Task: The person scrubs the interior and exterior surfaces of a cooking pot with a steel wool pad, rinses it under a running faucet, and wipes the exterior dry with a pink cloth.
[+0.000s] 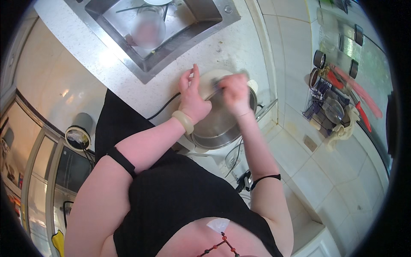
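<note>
A round steel pot [217, 122] with a pale outer side and pale side handles lies before me on the countertop. My left hand [192, 93], a pale bangle at its wrist, is at the pot's left side. Its thumb lies over the rim while some fingers stretch out along the pale outer side. Over the pot's far part is my right hand [235, 93], blurred by motion, its fingers curled around a small grey item [219, 84]. Blur hides exactly what that item is. A black cord [164, 106] comes out left of the pot.
Beyond my left hand is a steel sink [192, 38] holding a translucent round container [148, 30] with reddish contents and a pale bowl [158, 1]. A tiled wall [295, 61] bounds the right. A wire rack [316, 106], jars and a red-handled knife [363, 116] line the window sill.
</note>
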`<action>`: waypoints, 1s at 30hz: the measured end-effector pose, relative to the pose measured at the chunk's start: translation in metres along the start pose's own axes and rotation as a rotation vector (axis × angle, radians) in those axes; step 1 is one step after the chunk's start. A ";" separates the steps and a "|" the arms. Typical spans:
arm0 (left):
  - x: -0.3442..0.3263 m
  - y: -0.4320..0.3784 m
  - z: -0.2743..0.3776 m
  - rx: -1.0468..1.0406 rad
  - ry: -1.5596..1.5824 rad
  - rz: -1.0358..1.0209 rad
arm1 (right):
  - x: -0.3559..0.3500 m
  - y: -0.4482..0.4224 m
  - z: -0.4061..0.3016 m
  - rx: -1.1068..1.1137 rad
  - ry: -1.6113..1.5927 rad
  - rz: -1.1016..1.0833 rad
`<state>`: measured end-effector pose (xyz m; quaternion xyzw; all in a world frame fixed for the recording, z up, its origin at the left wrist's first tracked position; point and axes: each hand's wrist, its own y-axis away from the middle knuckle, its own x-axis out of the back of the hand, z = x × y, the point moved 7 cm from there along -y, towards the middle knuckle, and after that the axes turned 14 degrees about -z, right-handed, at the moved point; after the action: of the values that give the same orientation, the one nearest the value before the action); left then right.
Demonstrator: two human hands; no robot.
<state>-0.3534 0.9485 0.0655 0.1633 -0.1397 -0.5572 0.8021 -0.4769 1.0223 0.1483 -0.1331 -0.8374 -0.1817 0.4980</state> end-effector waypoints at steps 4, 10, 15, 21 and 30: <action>-0.002 0.000 -0.002 0.007 0.019 -0.028 | -0.007 0.010 0.009 -0.040 0.075 0.024; -0.001 0.002 0.004 -0.017 0.033 -0.030 | 0.009 0.021 0.036 -0.189 0.104 0.130; -0.006 0.004 -0.002 -0.053 0.008 -0.026 | -0.028 0.009 -0.037 0.128 0.042 0.023; -0.005 0.005 0.002 -0.060 0.007 -0.066 | 0.027 0.066 0.067 -0.275 0.058 0.261; -0.004 0.004 0.005 -0.067 -0.033 -0.103 | 0.016 0.081 0.061 -0.352 0.046 0.299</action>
<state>-0.3532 0.9528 0.0712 0.1339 -0.1256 -0.6045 0.7751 -0.4994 1.1224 0.1498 -0.3361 -0.7523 -0.2521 0.5075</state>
